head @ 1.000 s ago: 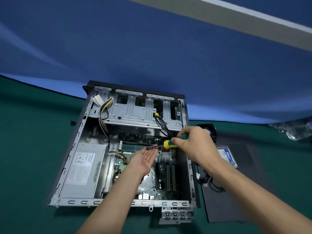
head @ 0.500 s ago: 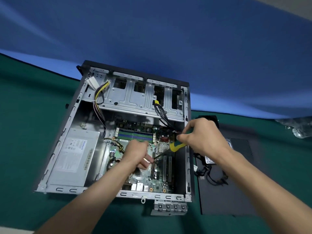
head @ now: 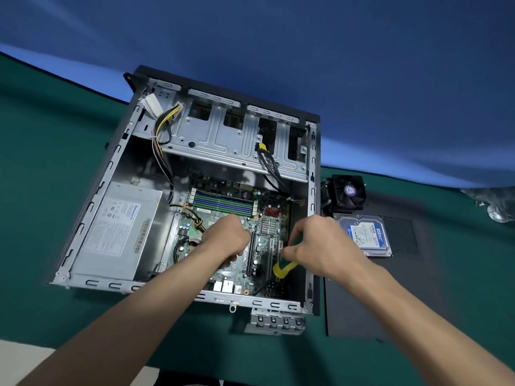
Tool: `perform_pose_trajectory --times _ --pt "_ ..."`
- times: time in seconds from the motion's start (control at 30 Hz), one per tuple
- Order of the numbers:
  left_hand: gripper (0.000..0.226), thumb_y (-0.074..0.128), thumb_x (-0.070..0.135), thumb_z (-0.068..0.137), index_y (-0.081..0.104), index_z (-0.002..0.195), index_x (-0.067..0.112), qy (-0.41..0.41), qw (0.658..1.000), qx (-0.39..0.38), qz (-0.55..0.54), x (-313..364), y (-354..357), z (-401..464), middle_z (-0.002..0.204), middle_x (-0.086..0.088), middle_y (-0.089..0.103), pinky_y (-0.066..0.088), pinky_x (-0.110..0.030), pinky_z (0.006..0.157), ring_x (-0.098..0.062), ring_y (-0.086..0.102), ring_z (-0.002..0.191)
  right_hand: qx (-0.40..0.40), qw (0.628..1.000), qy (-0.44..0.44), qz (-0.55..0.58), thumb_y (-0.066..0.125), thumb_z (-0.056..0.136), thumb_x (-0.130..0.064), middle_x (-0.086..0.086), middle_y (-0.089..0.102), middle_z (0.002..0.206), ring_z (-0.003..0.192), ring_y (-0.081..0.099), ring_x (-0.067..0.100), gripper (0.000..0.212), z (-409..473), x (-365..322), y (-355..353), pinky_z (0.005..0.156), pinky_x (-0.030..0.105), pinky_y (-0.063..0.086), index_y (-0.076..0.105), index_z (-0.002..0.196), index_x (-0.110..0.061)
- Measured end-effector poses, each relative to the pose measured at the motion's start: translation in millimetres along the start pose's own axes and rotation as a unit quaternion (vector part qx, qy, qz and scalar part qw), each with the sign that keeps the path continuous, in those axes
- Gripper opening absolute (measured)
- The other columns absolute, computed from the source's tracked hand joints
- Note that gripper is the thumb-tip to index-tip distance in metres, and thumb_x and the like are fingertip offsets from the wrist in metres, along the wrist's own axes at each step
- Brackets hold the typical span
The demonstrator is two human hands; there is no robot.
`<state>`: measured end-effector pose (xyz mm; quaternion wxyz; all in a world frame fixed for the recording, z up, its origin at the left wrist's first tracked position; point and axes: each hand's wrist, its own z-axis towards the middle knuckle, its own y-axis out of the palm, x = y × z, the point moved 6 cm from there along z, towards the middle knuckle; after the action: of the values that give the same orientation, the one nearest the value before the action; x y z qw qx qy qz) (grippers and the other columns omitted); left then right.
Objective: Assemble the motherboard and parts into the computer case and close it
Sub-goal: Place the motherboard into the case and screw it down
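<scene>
The open computer case (head: 92,207) lies on its side on the green table. The motherboard (head: 262,243) sits inside it, next to the grey power supply (head: 119,232). My right hand (head: 320,243) grips a yellow-handled screwdriver (head: 282,268), its dark shaft pointing down-left to the board's near right corner. My left hand (head: 227,238) rests curled over the middle of the board, fingers closed; I cannot tell if it holds anything. The dark side panel (head: 359,310) lies to the right of the case.
A black CPU cooler fan (head: 348,192) and a blue-labelled hard drive (head: 365,235) lie right of the case, on the panel's far end. A slot bracket (head: 276,321) juts from the case's near edge. Clear plastic (head: 496,204) lies at far right.
My right hand has swung the screwdriver from near the board's middle down to its near right corner, tip now pointing down. My left hand closed and settled onto the board.
</scene>
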<state>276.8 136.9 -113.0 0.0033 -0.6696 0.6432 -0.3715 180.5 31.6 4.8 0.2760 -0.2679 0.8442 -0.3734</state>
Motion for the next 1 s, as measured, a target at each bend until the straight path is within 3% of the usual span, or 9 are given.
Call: perform_pose_trajectory --times 0.17,0.37,0.57,0.7,1.0 --pt "0.037 0.045 0.023 0.098 0.065 0.077 0.001 0.001 1.0 -0.008 0.007 0.0 2.1 0.9 0.061 -0.008 0.064 0.058 -0.038 0.067 -0.024 0.059 0.052 -0.004 1.0 -0.003 -0.003 0.072 0.079 -0.032 -0.003 0.063 0.066 0.054 0.056 0.01 0.018 4.5 0.4 5.8 0.042 0.02 0.034 0.068 0.075 -0.015" --pt "0.041 0.043 0.027 0.098 0.066 0.076 0.001 -0.002 1.0 -0.013 0.022 -0.1 3.7 0.5 0.058 -0.007 0.062 0.05 -0.028 0.051 -0.022 0.056 0.045 -0.002 1.0 -0.003 -0.004 0.072 0.08 -0.033 -0.005 0.061 0.065 0.052 0.054 0.008 0.018 8.9 1.7 9.7 0.043 0.02 0.034 0.067 0.075 -0.017" --pt "0.038 0.043 0.024 0.098 0.066 0.082 -0.002 -0.011 1.0 -0.024 0.009 -0.9 6.4 2.4 0.065 -0.011 0.067 0.05 -0.031 0.05 -0.023 0.057 0.047 -0.003 1.0 -0.001 -0.007 0.072 0.08 -0.032 -0.003 0.061 0.067 0.054 0.054 0.01 0.017 12.0 3.9 12.0 0.044 0.021 0.034 0.067 0.076 -0.016" --pt "0.036 0.044 0.021 0.096 0.067 0.083 -0.003 -0.015 0.999 -0.03 0.001 -1.3 7.4 4.9 0.077 -0.016 0.072 0.057 -0.039 0.058 -0.025 0.059 0.051 -0.002 1.0 0.002 -0.005 0.072 0.079 -0.032 -0.005 0.061 0.066 0.058 0.057 0.009 0.017 14.4 4.0 13.8 0.044 0.021 0.035 0.067 0.074 -0.017" --pt "0.038 0.046 0.024 0.095 0.067 0.078 -0.001 -0.016 1.0 -0.019 0.003 -1.9 7.6 8.7 0.073 -0.014 0.072 0.057 -0.037 0.056 -0.024 0.059 0.047 0.0 0.999 -0.024 -0.034 0.067 0.082 -0.035 -0.011 0.053 0.066 0.06 0.051 0.008 0.015 8.9 -2.9 15.8 0.044 0.02 0.03 0.06 0.077 -0.023"
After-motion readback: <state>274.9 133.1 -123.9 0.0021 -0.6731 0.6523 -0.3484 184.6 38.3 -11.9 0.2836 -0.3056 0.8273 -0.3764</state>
